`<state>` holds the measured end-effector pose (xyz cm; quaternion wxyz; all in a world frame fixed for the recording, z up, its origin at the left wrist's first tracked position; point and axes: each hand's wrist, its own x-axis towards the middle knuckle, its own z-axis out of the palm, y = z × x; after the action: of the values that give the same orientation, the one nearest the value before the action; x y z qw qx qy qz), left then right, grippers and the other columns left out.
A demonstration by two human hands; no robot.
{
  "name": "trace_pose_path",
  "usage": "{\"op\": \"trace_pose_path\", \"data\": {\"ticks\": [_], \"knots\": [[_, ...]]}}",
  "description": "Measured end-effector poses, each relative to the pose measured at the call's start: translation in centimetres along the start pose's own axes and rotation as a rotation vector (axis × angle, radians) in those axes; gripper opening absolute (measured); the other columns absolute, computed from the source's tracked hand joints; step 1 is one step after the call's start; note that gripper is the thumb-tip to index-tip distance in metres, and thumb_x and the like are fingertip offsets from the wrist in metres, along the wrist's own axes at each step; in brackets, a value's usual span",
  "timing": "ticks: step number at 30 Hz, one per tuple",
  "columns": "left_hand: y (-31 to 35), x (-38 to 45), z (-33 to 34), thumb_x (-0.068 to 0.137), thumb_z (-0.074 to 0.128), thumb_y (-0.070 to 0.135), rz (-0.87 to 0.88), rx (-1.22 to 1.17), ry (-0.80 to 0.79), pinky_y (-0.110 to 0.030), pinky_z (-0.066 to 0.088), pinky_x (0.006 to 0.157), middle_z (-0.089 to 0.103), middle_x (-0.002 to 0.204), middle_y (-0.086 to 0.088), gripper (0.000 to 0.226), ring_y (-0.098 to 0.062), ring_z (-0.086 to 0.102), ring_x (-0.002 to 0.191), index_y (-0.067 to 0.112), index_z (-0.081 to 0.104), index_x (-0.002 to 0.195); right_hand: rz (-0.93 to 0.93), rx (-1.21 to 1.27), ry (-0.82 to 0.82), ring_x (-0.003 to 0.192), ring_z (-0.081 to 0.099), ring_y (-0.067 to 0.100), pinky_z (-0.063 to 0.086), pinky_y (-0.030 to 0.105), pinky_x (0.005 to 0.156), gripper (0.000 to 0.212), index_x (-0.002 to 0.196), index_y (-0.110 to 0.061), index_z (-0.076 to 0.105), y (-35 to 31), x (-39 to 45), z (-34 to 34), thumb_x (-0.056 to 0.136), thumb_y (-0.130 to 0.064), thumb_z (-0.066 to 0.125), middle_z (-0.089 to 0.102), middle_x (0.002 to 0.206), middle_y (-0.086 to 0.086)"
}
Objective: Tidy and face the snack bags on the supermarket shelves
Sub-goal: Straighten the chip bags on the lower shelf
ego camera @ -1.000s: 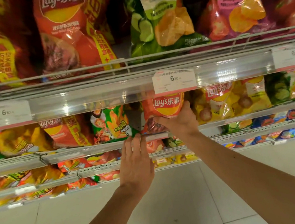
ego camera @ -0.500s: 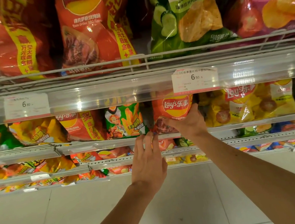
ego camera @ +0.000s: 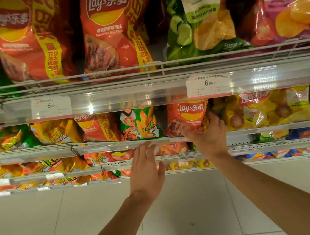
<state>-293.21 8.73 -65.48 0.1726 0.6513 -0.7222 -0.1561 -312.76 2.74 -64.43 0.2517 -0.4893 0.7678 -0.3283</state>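
Observation:
A small orange Lay's bag (ego camera: 187,116) stands on the second shelf, logo facing out. My right hand (ego camera: 208,134) grips its lower right corner, fingers curled round the bag's edge. My left hand (ego camera: 147,169) hovers with straight fingers just below the second shelf's front rail (ego camera: 114,146), holding nothing. To the left of the orange bag stands a green snack bag (ego camera: 140,124) with a cartoon figure, then another orange Lay's bag (ego camera: 96,127). Yellow Lay's bags (ego camera: 256,108) stand to the right of my right hand.
The top shelf holds large orange Lay's bags (ego camera: 112,30), a green cucumber bag (ego camera: 200,20) and a purple bag (ego camera: 285,5) behind a wire rail. Price tags (ego camera: 208,86) hang on the clear strip. Lower shelves carry more bags (ego camera: 58,165). Pale tiled floor (ego camera: 46,228) lies below.
The camera has tilted up and moved closer to the shelves. My right hand shifted lower on the orange bag. My left hand dropped slightly below the rail.

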Motion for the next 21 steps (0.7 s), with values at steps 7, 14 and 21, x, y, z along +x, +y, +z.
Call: {"op": "trace_pose_path", "data": {"ticks": [7, 14, 21], "knots": [[-4.7, -1.4, -4.2, 0.093, 0.064, 0.019, -0.295, -0.14, 0.099, -0.036, 0.04, 0.107, 0.047, 0.139, -0.007, 0.047, -0.024, 0.042, 0.13, 0.009, 0.049, 0.137, -0.093, 0.079, 0.146, 0.122, 0.047, 0.032, 0.042, 0.042, 0.103, 0.058, 0.128, -0.004, 0.052, -2.1, -5.6, 0.4, 0.083, -0.028, 0.081, 0.056, 0.128, 0.014], [-11.2, -1.5, -7.1, 0.094, 0.064, 0.017, -0.462, -0.3, 0.136, -0.045, 0.044, 0.105, 0.054, 0.134, -0.013, 0.043, -0.03, 0.05, 0.125, 0.006, 0.053, 0.134, -0.12, 0.156, -0.044, 0.114, 0.063, 0.025, 0.052, 0.041, 0.099, 0.047, 0.128, -0.011, 0.059, -6.4, -8.2, 5.3, 0.087, -0.024, 0.079, 0.068, 0.121, 0.008], [-16.1, -0.1, -9.1, 0.093, 0.066, 0.02, -0.434, -0.391, 0.171, -0.041, 0.044, 0.105, 0.057, 0.134, -0.01, 0.046, -0.027, 0.052, 0.125, 0.008, 0.052, 0.135, -0.031, 0.134, -0.015, 0.13, 0.052, 0.027, 0.043, 0.04, 0.111, 0.061, 0.142, -0.006, 0.052, -9.0, -8.5, 9.9, 0.089, -0.026, 0.076, 0.058, 0.138, 0.011]]}}
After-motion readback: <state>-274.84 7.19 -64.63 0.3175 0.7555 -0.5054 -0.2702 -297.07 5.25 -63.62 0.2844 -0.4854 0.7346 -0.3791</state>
